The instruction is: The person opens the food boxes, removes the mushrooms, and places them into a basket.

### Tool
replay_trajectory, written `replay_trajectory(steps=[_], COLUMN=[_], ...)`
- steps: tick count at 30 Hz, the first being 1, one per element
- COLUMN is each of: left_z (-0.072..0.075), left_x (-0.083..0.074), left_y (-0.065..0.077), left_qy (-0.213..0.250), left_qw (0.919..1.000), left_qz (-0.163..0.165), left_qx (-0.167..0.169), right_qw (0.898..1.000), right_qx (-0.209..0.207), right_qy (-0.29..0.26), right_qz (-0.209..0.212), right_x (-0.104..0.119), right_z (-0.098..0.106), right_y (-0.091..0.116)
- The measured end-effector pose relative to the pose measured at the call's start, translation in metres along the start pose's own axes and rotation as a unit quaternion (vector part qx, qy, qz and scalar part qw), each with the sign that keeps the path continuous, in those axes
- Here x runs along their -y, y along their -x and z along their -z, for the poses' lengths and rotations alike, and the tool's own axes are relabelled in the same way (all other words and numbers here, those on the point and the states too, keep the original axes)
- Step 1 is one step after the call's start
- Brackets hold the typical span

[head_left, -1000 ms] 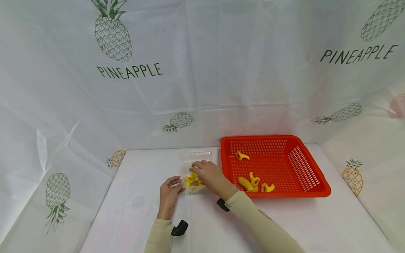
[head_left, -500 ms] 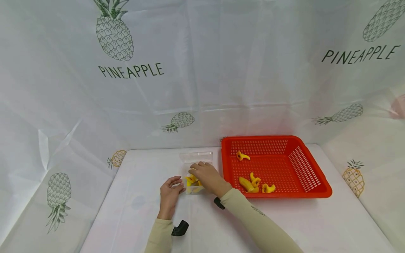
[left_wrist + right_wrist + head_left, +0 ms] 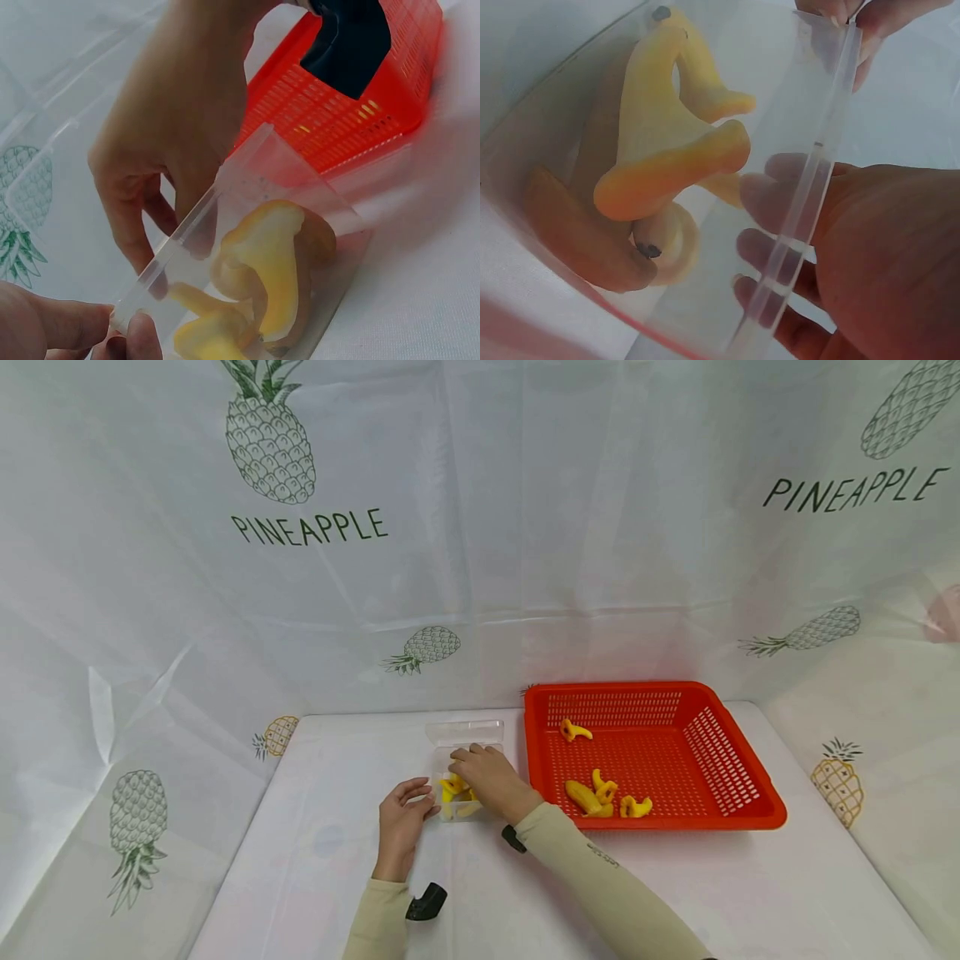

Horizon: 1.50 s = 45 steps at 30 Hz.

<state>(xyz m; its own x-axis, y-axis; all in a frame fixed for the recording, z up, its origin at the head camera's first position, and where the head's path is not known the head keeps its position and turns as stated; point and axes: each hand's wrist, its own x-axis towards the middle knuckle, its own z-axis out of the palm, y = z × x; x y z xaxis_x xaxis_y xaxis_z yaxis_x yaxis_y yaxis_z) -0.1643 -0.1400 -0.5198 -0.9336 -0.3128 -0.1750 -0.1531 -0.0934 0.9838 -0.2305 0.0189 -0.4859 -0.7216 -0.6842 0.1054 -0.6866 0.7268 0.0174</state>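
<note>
Closest to me, two pale sleeves [image 3: 378,918] reach in over the white table [image 3: 315,785], and here's the left hand [image 3: 402,822], thumb and fingers pinching the rim of a clear box [image 3: 281,176]. Across from it, the right hand [image 3: 491,781] arches over the box, its fingers loosely bent and apart, tips dipped inside, empty as far as I can see; whether they touch anything in there, I can't tell. Curved yellow pieces [image 3: 649,135] lie heaped in the box, and to its right sits a red basket [image 3: 660,760], more pieces bunched along its near side, a lone one towards the far left corner. Behind the box, its lid [image 3: 465,732] lies open; beyond hangs a pineapple-printed sheet [image 3: 487,527].
</note>
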Motion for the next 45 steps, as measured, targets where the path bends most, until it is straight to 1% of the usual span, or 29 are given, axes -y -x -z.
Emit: replay_trajectory(steps=[6, 10, 12, 15, 18, 23, 27, 33, 38, 42, 45], left_z=[0.000, 0.000, 0.001, 0.001, 0.001, 0.000, 0.000, 0.000, 0.001, 0.001, 0.002], left_x=[-0.001, -0.001, -0.001, -0.002, -0.002, 0.000, 0.000, -0.001, -0.002, -0.001, 0.000], left_y=[0.001, 0.000, 0.001, 0.001, 0.001, 0.000, 0.000, -0.001, -0.001, -0.001, -0.001], left_qy=[-0.005, -0.002, 0.001, 0.002, -0.002, -0.010, -0.010, -0.007, 0.002, 0.008, 0.006], left_qw=[1.0000, 0.9999, 0.9999, 0.9999, 0.9999, 0.9999, 0.9999, 0.9999, 1.0000, 0.9999, 0.9999], left_qz=[0.008, 0.010, 0.011, 0.010, 0.010, 0.008, 0.006, 0.006, 0.009, 0.008, 0.009], left_qx=[-0.002, -0.003, -0.003, -0.002, -0.002, -0.005, -0.005, -0.005, -0.004, 0.001, -0.001], right_qw=[1.000, 0.999, 0.998, 0.997, 0.997, 0.996, 0.995, 0.996, 0.995, 0.990, 0.984], right_qx=[0.003, -0.003, -0.004, -0.004, 0.002, 0.017, 0.010, -0.023, -0.069, -0.119, -0.164], right_qy=[0.002, 0.033, 0.051, 0.064, 0.063, 0.042, 0.042, 0.045, 0.004, -0.032, -0.051], right_qz=[-0.009, -0.013, -0.019, -0.035, -0.051, -0.079, -0.085, -0.071, -0.068, -0.063, -0.056], right_x=[0.002, 0.001, 0.001, 0.001, 0.001, 0.001, 0.000, -0.003, -0.007, -0.011, -0.016], right_z=[0.001, -0.002, -0.002, -0.002, -0.002, -0.001, 0.000, 0.007, 0.019, 0.030, 0.036], right_y=[-0.001, -0.004, -0.005, -0.005, -0.004, -0.003, -0.001, 0.005, 0.013, 0.024, 0.036])
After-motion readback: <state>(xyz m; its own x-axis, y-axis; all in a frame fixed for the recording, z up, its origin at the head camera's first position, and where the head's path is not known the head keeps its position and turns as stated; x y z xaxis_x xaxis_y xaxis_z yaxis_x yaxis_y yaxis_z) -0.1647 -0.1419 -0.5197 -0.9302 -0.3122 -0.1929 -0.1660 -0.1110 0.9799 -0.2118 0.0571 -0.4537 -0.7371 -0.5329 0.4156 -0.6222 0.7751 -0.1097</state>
